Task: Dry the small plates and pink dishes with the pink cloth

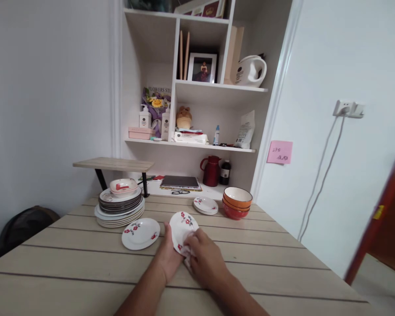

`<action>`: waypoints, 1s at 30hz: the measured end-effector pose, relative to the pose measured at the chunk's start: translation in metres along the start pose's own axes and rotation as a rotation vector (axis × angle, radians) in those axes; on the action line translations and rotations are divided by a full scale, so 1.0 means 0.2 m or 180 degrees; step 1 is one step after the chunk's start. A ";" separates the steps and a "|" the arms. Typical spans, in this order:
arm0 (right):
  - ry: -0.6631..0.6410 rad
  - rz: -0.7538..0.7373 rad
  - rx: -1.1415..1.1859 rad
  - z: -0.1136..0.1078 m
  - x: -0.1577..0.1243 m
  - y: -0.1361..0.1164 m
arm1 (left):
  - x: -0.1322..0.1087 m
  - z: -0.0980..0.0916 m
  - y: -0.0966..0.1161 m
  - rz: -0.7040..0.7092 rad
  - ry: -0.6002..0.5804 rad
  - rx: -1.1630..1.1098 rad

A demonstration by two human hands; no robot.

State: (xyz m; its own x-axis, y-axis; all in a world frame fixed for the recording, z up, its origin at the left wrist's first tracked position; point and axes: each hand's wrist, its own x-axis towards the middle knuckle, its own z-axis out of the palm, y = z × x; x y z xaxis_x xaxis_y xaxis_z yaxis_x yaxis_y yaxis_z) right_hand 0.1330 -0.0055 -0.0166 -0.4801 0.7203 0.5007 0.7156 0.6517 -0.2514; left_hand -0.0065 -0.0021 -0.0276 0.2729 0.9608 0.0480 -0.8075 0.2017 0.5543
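Note:
A small white plate with red flowers [181,226] is held up tilted above the table in my left hand [169,254], whose thumb lies at its left rim. My right hand [204,259] is closed around a crumpled whitish cloth [187,253] and presses it against the plate's lower right face. Most of the cloth is hidden by my fingers. Left of my hands, another flowered plate [141,234] lies flat on the table. Beyond my right hand sits a short stack of small flowered plates [206,205].
Orange and red bowls [237,202] are stacked at the back right. A tall stack of plates [120,210], topped by a small dish [123,187], stands at the back left, by a raised wooden stand [113,164]. Behind are a red jug [211,171] and a closed laptop [179,181].

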 end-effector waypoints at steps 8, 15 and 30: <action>0.0746 0.0429 -0.0178 -0.07 0.10 0.09 | -0.01 0.03 -0.04 -0.0406 -0.0154 0.0063; 0.0077 -0.0036 -0.0017 0.00 0.01 0.00 | -0.02 0.02 0.00 -0.0160 -0.0196 -0.0036; 0.0077 -0.0127 0.0152 0.01 0.01 -0.02 | -0.02 0.02 0.01 -0.0167 -0.0070 0.0041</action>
State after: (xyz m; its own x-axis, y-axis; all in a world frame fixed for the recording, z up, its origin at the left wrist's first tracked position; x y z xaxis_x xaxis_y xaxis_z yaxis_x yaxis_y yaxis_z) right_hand 0.1289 -0.0062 -0.0163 -0.4950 0.6879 0.5308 0.6707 0.6909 -0.2698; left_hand -0.0074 -0.0069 -0.0229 0.3261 0.9446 0.0368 -0.7851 0.2490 0.5672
